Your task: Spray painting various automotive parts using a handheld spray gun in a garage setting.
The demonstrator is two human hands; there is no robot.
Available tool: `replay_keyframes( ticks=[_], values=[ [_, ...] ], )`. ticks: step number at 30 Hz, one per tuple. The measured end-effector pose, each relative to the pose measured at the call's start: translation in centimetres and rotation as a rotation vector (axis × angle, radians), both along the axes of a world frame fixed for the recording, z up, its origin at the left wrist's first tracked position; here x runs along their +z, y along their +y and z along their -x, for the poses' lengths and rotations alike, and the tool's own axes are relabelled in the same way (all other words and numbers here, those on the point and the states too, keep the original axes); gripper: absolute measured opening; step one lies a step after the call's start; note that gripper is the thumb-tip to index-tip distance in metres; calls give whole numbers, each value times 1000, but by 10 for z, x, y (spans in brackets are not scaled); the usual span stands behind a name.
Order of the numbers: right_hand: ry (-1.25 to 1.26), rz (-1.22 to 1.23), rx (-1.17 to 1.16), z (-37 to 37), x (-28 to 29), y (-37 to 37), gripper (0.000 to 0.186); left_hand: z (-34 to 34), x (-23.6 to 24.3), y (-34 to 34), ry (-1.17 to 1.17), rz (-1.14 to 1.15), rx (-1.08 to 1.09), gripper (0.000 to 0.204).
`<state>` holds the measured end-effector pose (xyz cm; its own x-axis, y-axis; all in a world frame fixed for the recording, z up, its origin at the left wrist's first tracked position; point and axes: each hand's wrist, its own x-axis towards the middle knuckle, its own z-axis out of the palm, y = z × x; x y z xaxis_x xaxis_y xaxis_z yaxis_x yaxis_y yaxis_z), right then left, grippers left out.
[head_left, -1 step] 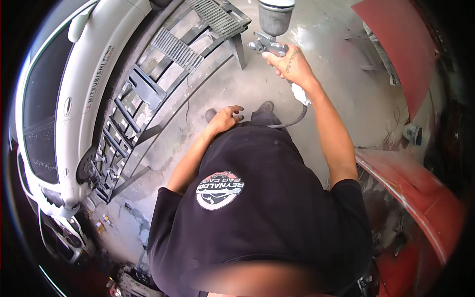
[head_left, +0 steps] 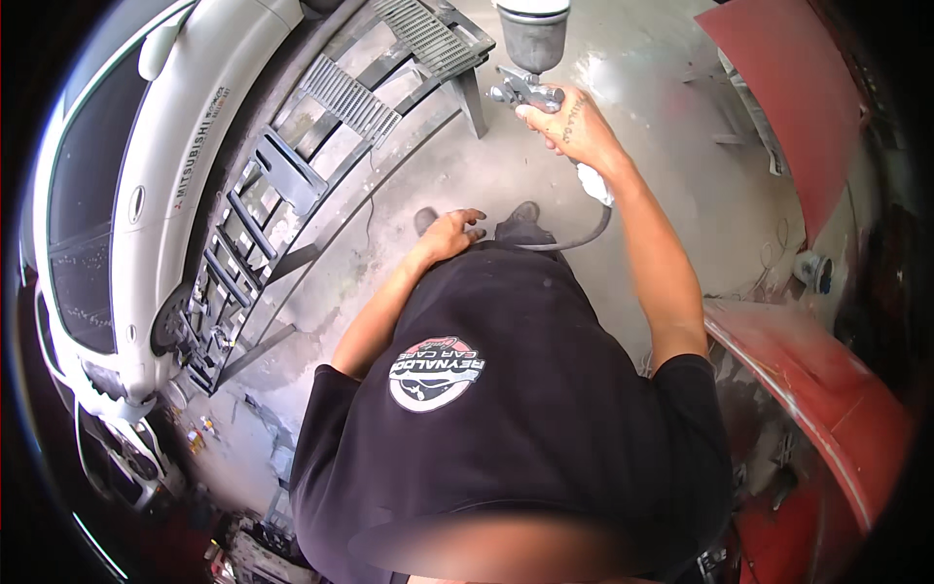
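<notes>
My right hand (head_left: 581, 131) is stretched forward and wrapped around the grip of a metal spray gun (head_left: 525, 92). A grey paint cup (head_left: 534, 39) with a pale lid stands upright on top of the gun. White wrapping (head_left: 593, 184) shows below the fist, where a dark air hose (head_left: 584, 237) curves back toward my waist. Held low in front of my shirt, my left hand (head_left: 453, 234) has its fingers loosely apart and nothing in them. Part of its palm side is hidden from view.
Along the left, a dark rack (head_left: 292, 185) carries several grey-black slatted and flat parts. Beyond it stands a silver car (head_left: 175, 165). Red body panels (head_left: 793, 88) are at the far right, with another red panel (head_left: 827, 389) nearer. A small can (head_left: 812, 271) sits between them.
The spray gun and my right hand sit very slightly further left in the picture. My left hand appears shifted a touch to the right. Both grips look the same.
</notes>
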<state>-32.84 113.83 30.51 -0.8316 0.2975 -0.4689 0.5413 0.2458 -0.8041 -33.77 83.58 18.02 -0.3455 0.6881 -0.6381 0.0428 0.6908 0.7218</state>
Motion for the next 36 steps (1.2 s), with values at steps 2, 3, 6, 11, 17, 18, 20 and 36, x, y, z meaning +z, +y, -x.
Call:
replay_keyframes(
  ticks=[2,3,6,11,17,18,20,36],
  values=[
    [53,-107,123,12,6,26,42,-5,-2,27,125,25,-114,42],
    [103,-216,235,19,7,38,42,-5,-2,38,98,-4,-94,42],
    [167,-340,337,50,5,77,40,-5,-10,65,104,-39,-45,42],
    [369,-415,207,99,-9,114,38,2,-45,104,133,-51,41,41],
    [226,-274,538,127,-14,172,41,42,-124,130,32,-29,290,38],
    [126,-262,650,133,-14,183,43,51,-140,129,28,39,361,38],
    [28,-239,793,152,-17,199,45,48,-162,124,16,121,461,38],
    [419,-202,698,357,-46,237,37,83,-169,206,-94,16,812,29]
  ],
)
